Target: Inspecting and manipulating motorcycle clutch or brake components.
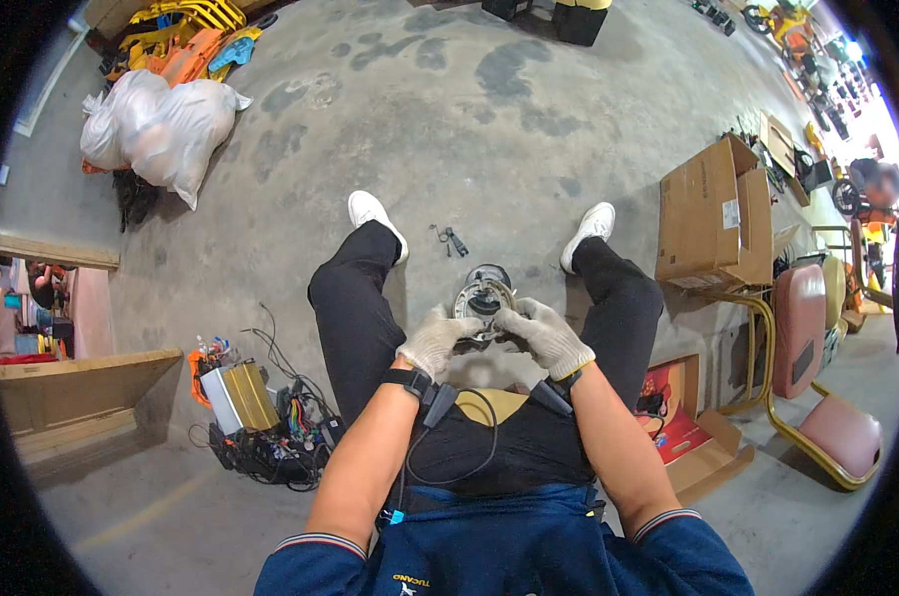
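Both my hands wear pale knit work gloves and meet between my knees. My left hand (436,341) grips the left side of a round, hollow part (481,294) with a silvery metal rim and a dark body. My right hand (546,336) closes on its right side, thumb and fingers at the lower edge. The part resembles a lamp housing, but its exact kind is unclear. Its underside is hidden by the gloves. Beyond it, a small black piece with thin bits (455,242) lies on the floor between my shoes.
On the left sits a heap of cables and electrical parts (296,432) beside a gold-and-silver box (241,397). White sacks (176,129) lie farther off. To the right stand a cardboard box (703,214), an open red-lined carton (683,427) and a pink-padded chair (802,328).
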